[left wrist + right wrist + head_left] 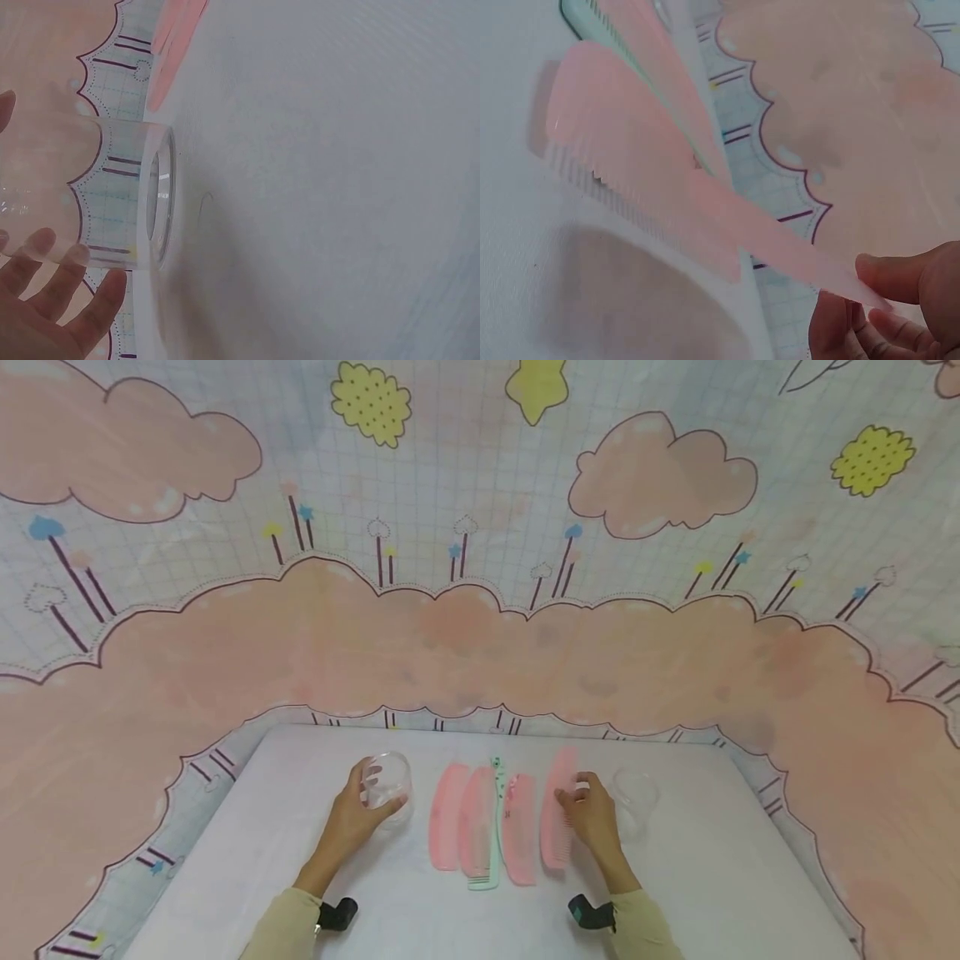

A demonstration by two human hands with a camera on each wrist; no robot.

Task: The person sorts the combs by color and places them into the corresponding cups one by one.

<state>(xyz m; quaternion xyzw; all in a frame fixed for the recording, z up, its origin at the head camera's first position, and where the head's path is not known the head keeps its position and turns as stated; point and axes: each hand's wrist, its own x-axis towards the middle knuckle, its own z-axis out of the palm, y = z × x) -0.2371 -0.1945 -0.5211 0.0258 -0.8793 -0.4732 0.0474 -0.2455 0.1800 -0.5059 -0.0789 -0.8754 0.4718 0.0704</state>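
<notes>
My left hand (356, 817) grips a clear plastic cup (112, 195) by its sides, thumb on one side and fingers on the other. The cup stands upright, its base at the white tabletop. Between thumb and fingers, my right hand (597, 817) pinches a pink comb (780, 244) by its edge; the comb is tilted. To its left lie more pink combs (519, 839) in a row, teeth facing right. Among them is a mint-green comb (483, 884) with a slim handle, partly covered by a pink one.
A second clear cup (636, 802) stands just right of my right hand. The white table (247, 852) ends at a cloud-patterned cloth backdrop (480, 643) behind and at both sides. Black wrist mounts (339, 914) sit at both sleeves.
</notes>
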